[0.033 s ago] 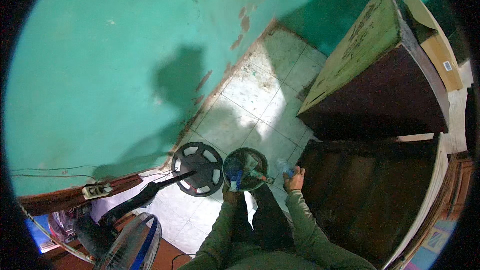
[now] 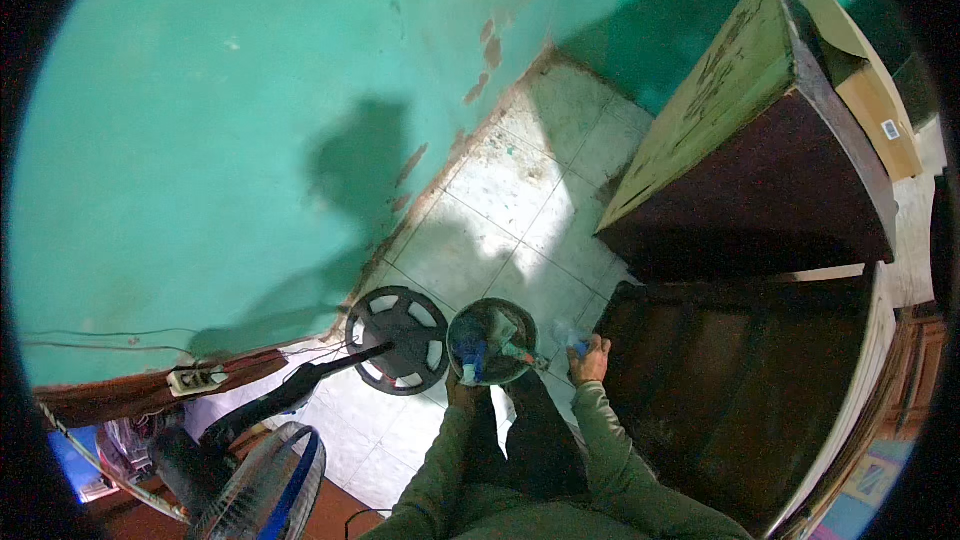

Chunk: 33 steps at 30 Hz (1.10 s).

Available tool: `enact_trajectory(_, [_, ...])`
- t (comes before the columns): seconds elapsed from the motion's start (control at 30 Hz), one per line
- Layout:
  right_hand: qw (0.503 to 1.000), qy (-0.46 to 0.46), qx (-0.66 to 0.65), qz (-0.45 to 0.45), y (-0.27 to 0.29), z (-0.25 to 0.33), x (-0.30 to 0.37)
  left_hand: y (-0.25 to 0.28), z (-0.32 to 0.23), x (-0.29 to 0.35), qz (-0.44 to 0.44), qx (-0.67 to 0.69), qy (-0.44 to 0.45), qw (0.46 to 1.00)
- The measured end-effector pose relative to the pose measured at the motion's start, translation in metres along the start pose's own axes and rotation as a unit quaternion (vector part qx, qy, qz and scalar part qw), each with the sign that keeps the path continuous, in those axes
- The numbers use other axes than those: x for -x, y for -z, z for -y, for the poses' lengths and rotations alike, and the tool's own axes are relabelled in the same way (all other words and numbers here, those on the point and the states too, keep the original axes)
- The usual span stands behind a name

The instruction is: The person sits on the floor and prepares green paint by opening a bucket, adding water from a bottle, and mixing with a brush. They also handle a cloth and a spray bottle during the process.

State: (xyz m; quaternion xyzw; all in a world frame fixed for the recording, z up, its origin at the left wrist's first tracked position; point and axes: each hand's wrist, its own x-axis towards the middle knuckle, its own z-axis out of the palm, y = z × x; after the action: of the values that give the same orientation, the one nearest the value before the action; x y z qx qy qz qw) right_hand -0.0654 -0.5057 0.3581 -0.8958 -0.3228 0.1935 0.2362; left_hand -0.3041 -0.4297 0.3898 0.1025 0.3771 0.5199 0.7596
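Note:
A round dark bin is in front of my legs, with mixed litter inside. In it lie a blue and white wrapper and a greenish-clear piece with some red, whose exact kind I cannot make out. My left hand grips the bin's near left rim; its fingers are partly hidden. To the right of the bin, my right hand is closed on a crumpled clear plastic piece with blue on it. This plastic is outside the bin, apart from its rim.
Left of the bin stands a fan's round black base, its pole and caged head leaning toward me. A power socket with cables lies by the green wall. Dark wooden furniture and a cabinet fill the right.

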Motion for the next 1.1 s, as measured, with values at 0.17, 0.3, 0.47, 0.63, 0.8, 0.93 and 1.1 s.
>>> enact_trajectory(0.17, [1.000,-0.017,0.022,-0.009,-0.004,0.007,0.044,0.045,-0.026,0.042,-0.037,-0.162,0.076,0.983])
enact_trajectory(0.3, [0.998,-0.053,0.015,0.003,-0.019,-0.007,0.069,0.058,-0.033,0.068,-0.054,-0.121,0.049,0.990])
enact_trajectory(0.47, [0.985,-0.150,-0.081,0.032,-0.031,-0.008,0.116,0.118,-0.037,0.103,-0.088,-0.131,0.097,0.983])
enact_trajectory(0.63, [0.970,-0.215,-0.099,0.055,-0.028,0.030,0.180,0.163,-0.056,0.144,-0.051,-0.150,0.099,0.982])
enact_trajectory(0.8, [0.988,-0.135,0.013,-0.068,-0.051,-0.019,0.239,0.194,-0.059,0.174,0.010,-0.166,0.138,0.976])
enact_trajectory(0.93, [0.982,-0.161,-0.083,-0.053,-0.044,0.009,0.293,0.265,-0.084,0.174,0.010,-0.170,0.210,0.963])
enact_trajectory(1.1, [0.980,-0.089,-0.063,-0.164,-0.052,0.005,0.348,0.295,-0.074,0.191,0.036,-0.347,0.030,0.937])
